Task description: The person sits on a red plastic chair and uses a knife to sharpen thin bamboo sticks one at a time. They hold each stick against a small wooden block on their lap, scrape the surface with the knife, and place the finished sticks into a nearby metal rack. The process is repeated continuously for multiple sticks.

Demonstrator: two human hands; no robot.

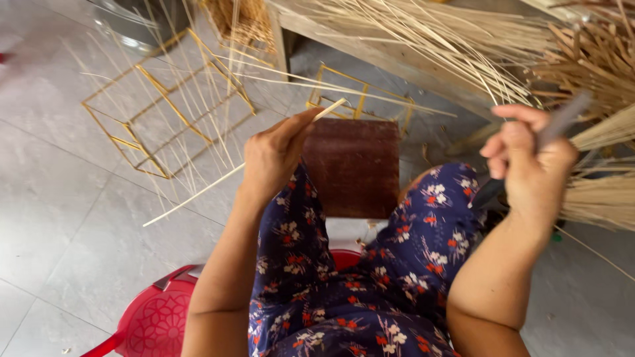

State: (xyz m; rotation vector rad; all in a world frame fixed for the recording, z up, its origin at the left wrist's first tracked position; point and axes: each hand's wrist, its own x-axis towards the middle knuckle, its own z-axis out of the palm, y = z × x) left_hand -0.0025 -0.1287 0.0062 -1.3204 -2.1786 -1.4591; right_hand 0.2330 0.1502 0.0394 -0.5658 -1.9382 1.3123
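My left hand (274, 155) pinches a long thin pale bamboo strip (198, 192) that runs from the fingers down to the left over the floor, its short end poking up past my thumb. Raised at the right, my right hand (529, 165) is closed on a knife handle, with the grey blade (562, 122) blurred above the fingers. A dark brown wooden block (356, 166) stands between my knees. My legs are covered in dark blue floral cloth.
Two yellow wire frames (165, 106) (360, 96) with upright strips lie on the grey tiled floor ahead. Bundles of bamboo strips (595, 132) pile up at the right and along a wooden bench (370, 46). A red plastic stool (159, 317) is under me.
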